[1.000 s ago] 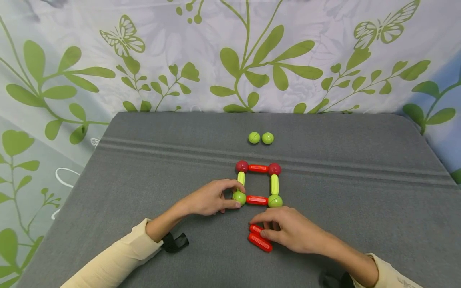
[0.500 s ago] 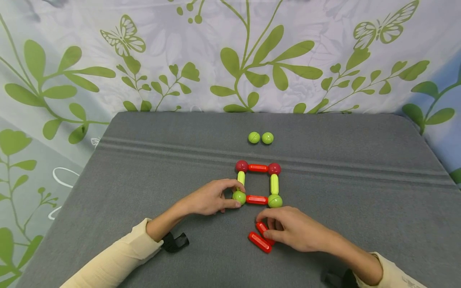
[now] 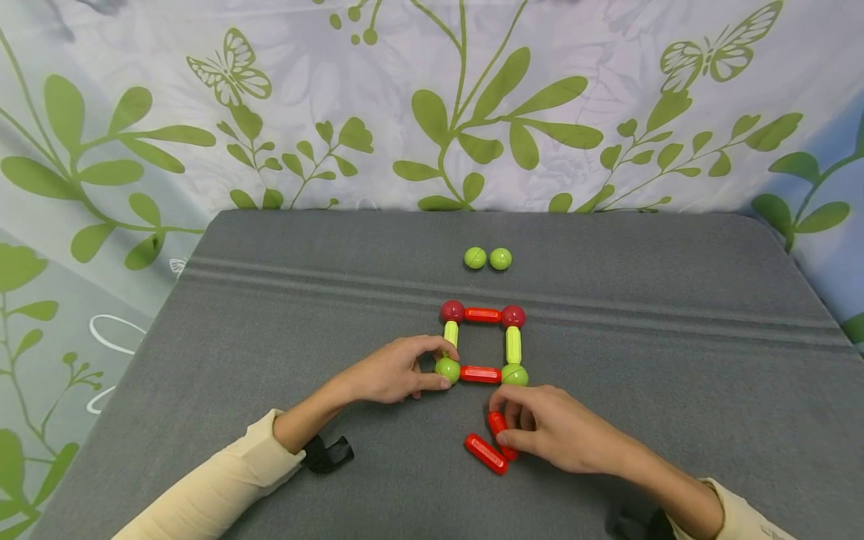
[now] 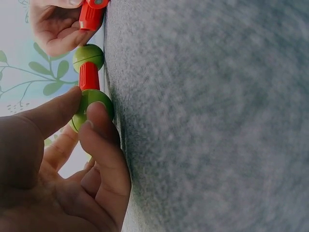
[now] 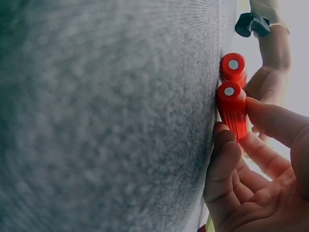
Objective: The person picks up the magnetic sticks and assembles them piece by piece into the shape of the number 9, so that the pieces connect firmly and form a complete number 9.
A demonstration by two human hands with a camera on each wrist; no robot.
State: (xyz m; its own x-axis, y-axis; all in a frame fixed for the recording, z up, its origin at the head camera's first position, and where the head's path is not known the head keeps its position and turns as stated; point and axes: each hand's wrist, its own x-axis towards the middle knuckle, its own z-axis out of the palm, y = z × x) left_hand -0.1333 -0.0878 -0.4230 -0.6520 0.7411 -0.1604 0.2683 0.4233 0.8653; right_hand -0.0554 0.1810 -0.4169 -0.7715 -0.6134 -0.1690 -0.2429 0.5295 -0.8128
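- Pinched the near-left green ball [image 3: 446,370] of a ball-and-rod square [image 3: 482,315] with the left hand [image 3: 398,370].
- Grasped a red rod [image 3: 497,421], held aslant, with the right hand [image 3: 555,431], just beside a second red rod [image 3: 486,454], also slanting.
- Saw the square about midway between the left and right edges of the table [image 3: 304,292].
- Found two green balls [image 3: 475,258] apart from the square, nearer the table's far edge.
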